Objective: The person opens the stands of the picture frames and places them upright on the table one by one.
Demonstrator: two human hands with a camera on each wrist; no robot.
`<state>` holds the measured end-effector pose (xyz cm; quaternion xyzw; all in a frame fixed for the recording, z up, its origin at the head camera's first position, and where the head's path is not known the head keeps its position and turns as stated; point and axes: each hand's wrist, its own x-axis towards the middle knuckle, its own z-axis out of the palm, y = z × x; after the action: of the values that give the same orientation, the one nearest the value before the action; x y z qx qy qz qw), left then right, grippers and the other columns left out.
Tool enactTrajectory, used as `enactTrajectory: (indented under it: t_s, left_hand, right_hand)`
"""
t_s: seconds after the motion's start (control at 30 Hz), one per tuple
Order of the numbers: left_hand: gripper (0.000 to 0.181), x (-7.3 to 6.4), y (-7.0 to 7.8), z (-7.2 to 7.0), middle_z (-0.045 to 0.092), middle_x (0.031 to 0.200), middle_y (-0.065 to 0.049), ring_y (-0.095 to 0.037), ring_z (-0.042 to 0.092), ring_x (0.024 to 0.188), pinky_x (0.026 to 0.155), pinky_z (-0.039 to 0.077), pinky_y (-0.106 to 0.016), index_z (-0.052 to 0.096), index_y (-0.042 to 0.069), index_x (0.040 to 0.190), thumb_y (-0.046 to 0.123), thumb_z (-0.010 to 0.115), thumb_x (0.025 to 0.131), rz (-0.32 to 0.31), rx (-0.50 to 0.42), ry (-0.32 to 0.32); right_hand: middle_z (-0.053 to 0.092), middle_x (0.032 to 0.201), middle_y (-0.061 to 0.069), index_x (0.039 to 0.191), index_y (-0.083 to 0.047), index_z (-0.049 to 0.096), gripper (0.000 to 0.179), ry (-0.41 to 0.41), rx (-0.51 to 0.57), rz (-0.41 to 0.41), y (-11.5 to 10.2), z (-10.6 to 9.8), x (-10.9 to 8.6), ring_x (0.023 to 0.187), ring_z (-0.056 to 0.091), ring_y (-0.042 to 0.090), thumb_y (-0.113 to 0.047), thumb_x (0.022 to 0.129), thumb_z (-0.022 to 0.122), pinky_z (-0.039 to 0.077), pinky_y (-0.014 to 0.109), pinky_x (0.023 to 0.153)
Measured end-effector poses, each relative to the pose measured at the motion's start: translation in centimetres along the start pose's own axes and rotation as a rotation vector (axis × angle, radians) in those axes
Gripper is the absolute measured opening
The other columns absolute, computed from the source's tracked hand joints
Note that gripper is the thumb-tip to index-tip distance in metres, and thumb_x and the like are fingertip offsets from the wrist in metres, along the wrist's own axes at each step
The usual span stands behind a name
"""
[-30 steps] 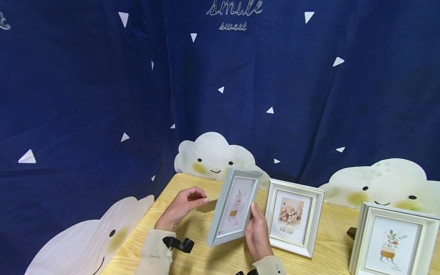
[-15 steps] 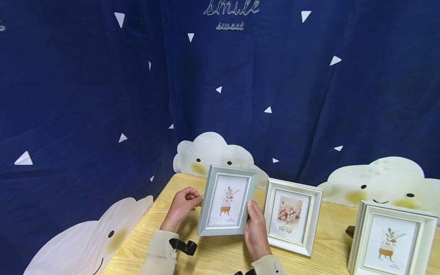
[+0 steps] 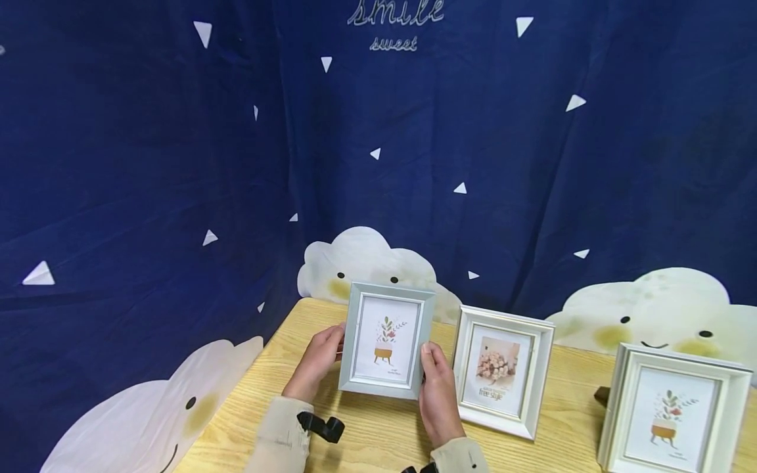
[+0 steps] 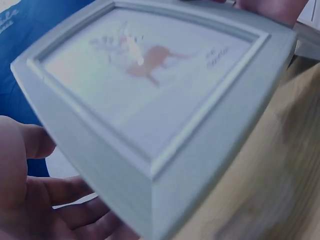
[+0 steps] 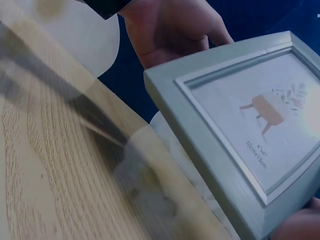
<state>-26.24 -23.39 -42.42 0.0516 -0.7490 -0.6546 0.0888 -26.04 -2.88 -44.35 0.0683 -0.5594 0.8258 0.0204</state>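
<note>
A pale blue-grey picture frame (image 3: pixel 387 387) with a potted-plant print is held up over the wooden table, its front turned to the head camera. My right hand (image 3: pixel 440 397) grips its right edge, thumb on the front border and fingers behind. My left hand (image 3: pixel 316 364) is at the left edge. In the left wrist view its loosely bent fingers (image 4: pixel 67 189) reach behind the frame, thumb beside the edge, and the fingertips are hidden. The right wrist view shows the frame's lower border (image 5: pixel 200 145) and the left hand (image 5: pixel 175 30) beyond it.
Just right of the held frame stands a white frame (image 3: pixel 464 368) with a flower picture. Another white frame (image 3: pixel 618 420) with a plant print stands at the far right. The wooden table (image 3: pixel 236 420) has a blue cloud-print curtain (image 3: pixel 378 197) behind it.
The held frame has turned from slanted to nearly face-on and shifted left. My left hand has left the brown support flap, now hidden, and sits at the frame's left edge. My right hand keeps its grip.
</note>
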Motion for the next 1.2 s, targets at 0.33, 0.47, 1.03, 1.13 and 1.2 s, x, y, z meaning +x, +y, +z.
enactTrajectory:
  t_s: [0.33, 0.47, 1.03, 1.13, 1.2]
  left_hand:
    - [0.068, -0.3, 0.4, 0.9, 0.059, 0.116, -0.019, -0.025, 0.055, 0.105, 0.093, 0.045, -0.043, 0.048, -0.006, 0.135, 0.045, 0.015, 0.105, -0.067, -0.016, -0.092]
    - [0.078, -0.3, 0.7, 1.2, 0.045, 0.136, -0.024, -0.035, 0.039, 0.127, 0.107, 0.030, -0.053, 0.033, -0.002, 0.147, 0.057, 0.008, 0.101, -0.091, -0.039, -0.117]
    - [0.082, -0.2, 0.5, 0.6, 0.024, 0.153, -0.017, -0.034, 0.022, 0.140, 0.112, 0.018, -0.057, 0.019, 0.011, 0.154, 0.068, 0.012, 0.096, -0.121, -0.111, -0.133]
    - [0.080, -0.1, 0.4, 0.6, 0.022, 0.155, -0.016, -0.033, 0.019, 0.141, 0.112, 0.017, -0.057, 0.016, 0.013, 0.155, 0.067, 0.012, 0.096, -0.122, -0.112, -0.136]
    - [0.080, -0.1, 0.3, 0.6, 0.021, 0.155, -0.016, -0.033, 0.018, 0.142, 0.113, 0.016, -0.057, 0.017, 0.013, 0.155, 0.066, 0.012, 0.096, -0.125, -0.108, -0.135]
  right_hand:
    - [0.049, 0.124, 0.009, 0.124, 0.002, 0.053, 0.043, 0.029, -0.106, 0.013, 0.4, -0.1, -0.1, 0.115, 0.043, 0.016, -0.034, 0.103, 0.045, 0.037, 0.022, 0.097]
    - [0.051, 0.121, 0.010, 0.126, 0.000, 0.054, 0.043, 0.034, -0.139, 0.009, 0.4, -0.1, -0.1, 0.111, 0.044, 0.016, -0.036, 0.102, 0.046, 0.038, 0.023, 0.094]
    - [0.067, 0.105, 0.010, 0.128, -0.006, 0.063, 0.040, 0.103, -0.679, -0.100, -1.5, 0.3, -0.9, 0.092, 0.057, 0.019, -0.032, 0.099, 0.054, 0.046, 0.036, 0.083]
    - [0.068, 0.105, 0.011, 0.128, -0.005, 0.062, 0.039, 0.112, -0.734, -0.113, -1.7, 0.4, -1.0, 0.095, 0.059, 0.021, -0.030, 0.099, 0.055, 0.047, 0.039, 0.084]
    - [0.068, 0.108, 0.012, 0.129, -0.004, 0.061, 0.040, 0.115, -0.756, -0.119, -1.7, 0.4, -1.2, 0.096, 0.060, 0.023, -0.030, 0.099, 0.055, 0.047, 0.040, 0.085]
